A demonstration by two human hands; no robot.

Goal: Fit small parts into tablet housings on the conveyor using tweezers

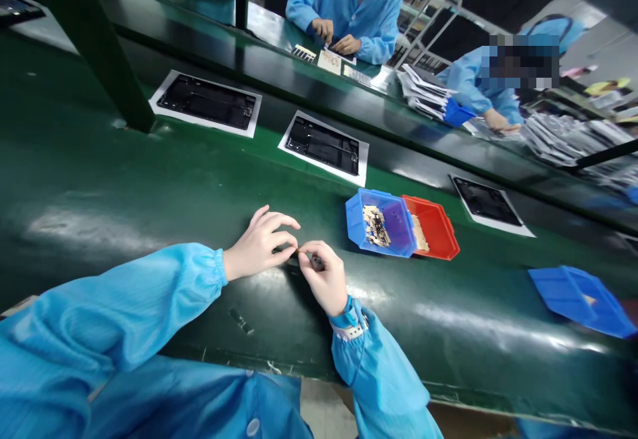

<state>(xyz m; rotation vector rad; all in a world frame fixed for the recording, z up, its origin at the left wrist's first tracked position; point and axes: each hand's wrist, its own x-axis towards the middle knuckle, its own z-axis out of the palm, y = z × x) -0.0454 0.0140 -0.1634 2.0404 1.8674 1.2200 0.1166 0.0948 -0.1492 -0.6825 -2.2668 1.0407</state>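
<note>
My left hand (pixel 264 243) is above the green worktop (pixel 164 206). Its thumb and index finger are pinched together, while the other fingers are spread. Against these fingertips, my right hand (pixel 326 276) closes its thumb and index finger as well. Something tiny is between the two hands, too small to name. A small dark patch shows inside the curl of my right hand, and I cannot make out what it is. To the right of my hands stands a blue bin (pixel 399 216) with small tan and black pieces in it. A red bin (pixel 441 230) touches its far side.
Dark tablet-like panels (pixel 207 101) (pixel 326 148) (pixel 488 201) lie on white sheets along the back. A green post (pixel 94 47) rises at left. Another blue bin (pixel 581 296) is at far right. Co-workers in blue (pixel 343 7) sit across the bench, beside stacked sheets (pixel 423 93).
</note>
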